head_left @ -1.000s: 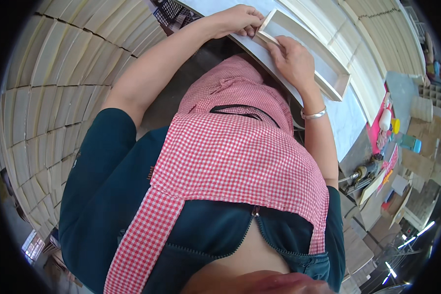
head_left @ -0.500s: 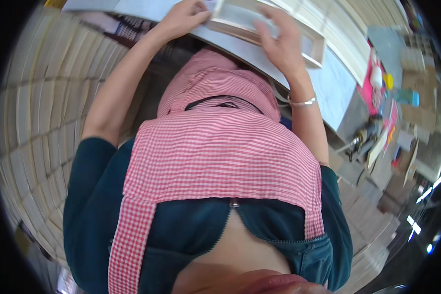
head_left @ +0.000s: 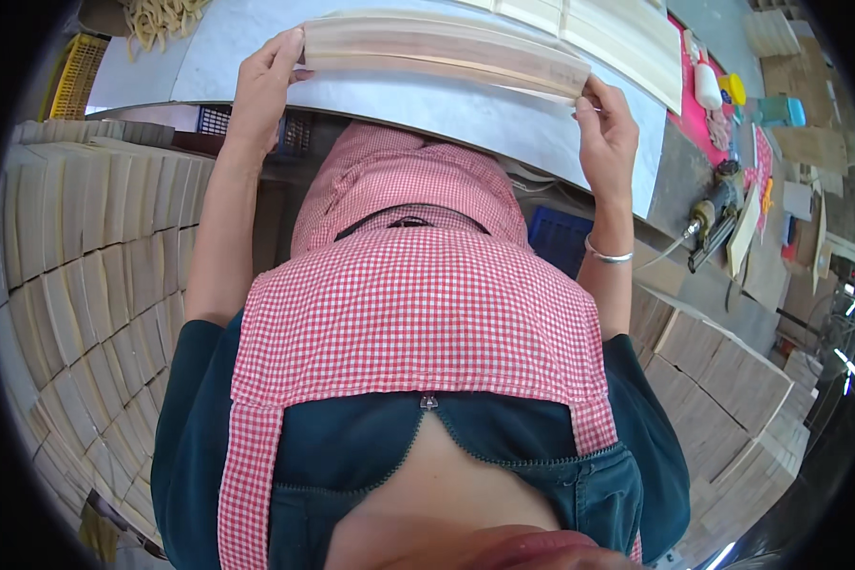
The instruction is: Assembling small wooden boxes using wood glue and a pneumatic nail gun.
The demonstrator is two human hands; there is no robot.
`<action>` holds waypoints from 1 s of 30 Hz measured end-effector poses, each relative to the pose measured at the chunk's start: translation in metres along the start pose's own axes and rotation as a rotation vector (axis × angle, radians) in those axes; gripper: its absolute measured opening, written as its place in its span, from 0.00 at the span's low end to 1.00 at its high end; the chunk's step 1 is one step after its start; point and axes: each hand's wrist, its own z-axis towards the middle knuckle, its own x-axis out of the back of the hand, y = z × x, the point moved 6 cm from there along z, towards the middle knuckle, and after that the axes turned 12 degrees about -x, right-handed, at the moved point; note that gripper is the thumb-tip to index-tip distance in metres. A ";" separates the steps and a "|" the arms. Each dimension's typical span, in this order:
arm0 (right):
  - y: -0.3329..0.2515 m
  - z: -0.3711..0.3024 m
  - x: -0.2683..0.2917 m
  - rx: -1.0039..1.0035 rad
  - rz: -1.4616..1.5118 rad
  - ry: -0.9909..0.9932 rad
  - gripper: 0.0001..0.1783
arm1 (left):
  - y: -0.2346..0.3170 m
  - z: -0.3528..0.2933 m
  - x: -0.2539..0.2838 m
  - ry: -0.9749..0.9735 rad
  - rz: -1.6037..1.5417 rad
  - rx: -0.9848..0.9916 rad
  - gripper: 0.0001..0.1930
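Observation:
Above the white marbled tabletop (head_left: 389, 103) I hold a long, shallow, pale wooden box frame (head_left: 446, 59) with one long side facing me. It is smeared by motion, so its inside cannot be made out. My left hand (head_left: 268, 85) grips the left end, thumb along the corner. At the other end, the thumb and fingers of my right hand (head_left: 606, 128) pinch the right corner.
Pale wooden boards (head_left: 617, 47) lie beyond the frame. Tan curled strips (head_left: 161, 21) and a yellow basket (head_left: 78, 76) are at far left. To the right are a white bottle (head_left: 706, 85), a yellow jar (head_left: 731, 89) and an air tool (head_left: 711, 211). Wooden pieces (head_left: 95, 275) stand stacked at left.
My right hand, open over the frame before, has moved to its right end and closed there. The frame is now turned with its long side toward me. My view has shifted.

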 end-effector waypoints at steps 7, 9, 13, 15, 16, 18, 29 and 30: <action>-0.019 0.011 0.006 0.009 -0.047 -0.026 0.20 | 0.013 0.013 -0.005 -0.008 0.112 0.038 0.18; -0.022 0.012 0.009 0.055 -0.034 0.003 0.20 | 0.015 0.016 -0.007 -0.005 0.100 0.003 0.18; -0.018 0.007 0.014 0.042 -0.066 0.077 0.20 | 0.023 0.004 -0.015 0.017 0.135 -0.118 0.18; 0.007 0.000 0.009 0.052 -0.160 -0.008 0.23 | 0.012 -0.007 -0.015 -0.075 0.419 -0.193 0.19; 0.024 -0.004 0.006 0.020 -0.232 -0.060 0.24 | -0.003 -0.016 -0.007 -0.086 0.380 -0.171 0.20; 0.044 0.003 0.014 -0.015 -0.313 -0.097 0.25 | -0.013 -0.022 -0.005 -0.107 0.329 -0.156 0.21; 0.185 0.200 0.266 -0.420 -1.000 0.703 0.34 | -0.026 -0.028 0.034 0.394 0.029 0.228 0.12; 0.208 0.210 0.272 -0.591 -1.049 0.578 0.37 | -0.024 -0.040 0.038 0.445 -0.001 0.255 0.11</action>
